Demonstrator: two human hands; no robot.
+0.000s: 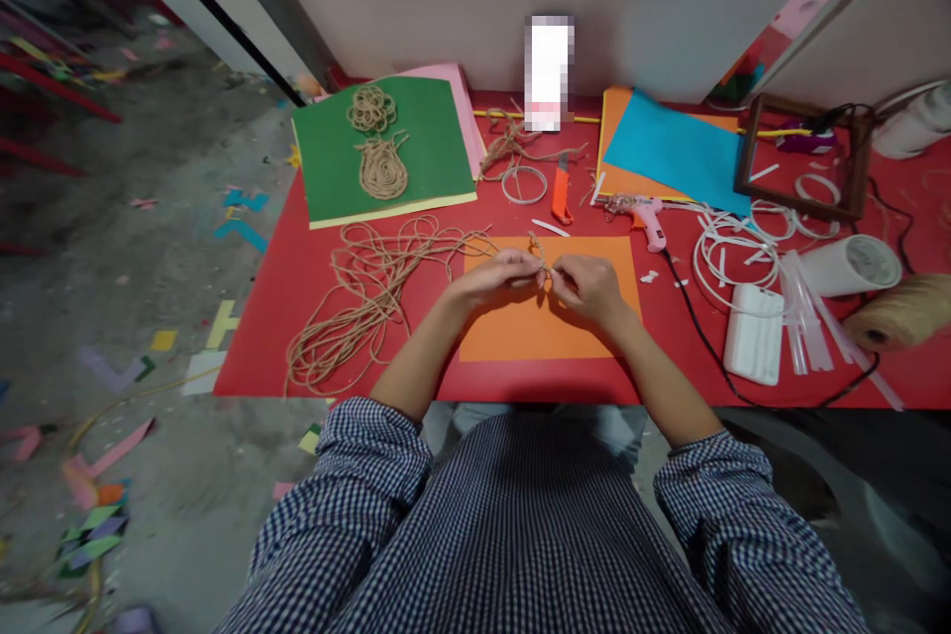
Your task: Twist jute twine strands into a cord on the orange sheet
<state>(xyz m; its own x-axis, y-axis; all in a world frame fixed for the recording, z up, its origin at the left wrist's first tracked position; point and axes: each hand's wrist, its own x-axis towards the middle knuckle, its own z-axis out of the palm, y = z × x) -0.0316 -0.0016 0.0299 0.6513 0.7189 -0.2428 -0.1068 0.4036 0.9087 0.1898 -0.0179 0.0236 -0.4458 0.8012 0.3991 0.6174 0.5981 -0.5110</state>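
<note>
While over the orange paper [542,327] | left hand [499,274], right hand [586,283] | both pinch jute cord [541,253]

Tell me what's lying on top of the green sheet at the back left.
Two coiled twine shapes lie on the green sheet: a looped flower-like one above a spiral oval. A yellow edge and a pink sheet peek from beneath; how far they reach under it is covered.

The person wears a dark blue and white small-checked cotton shirt [520,535], its sleeves rolled up above the elbows, leaving both forearms and both hands bare.
</note>
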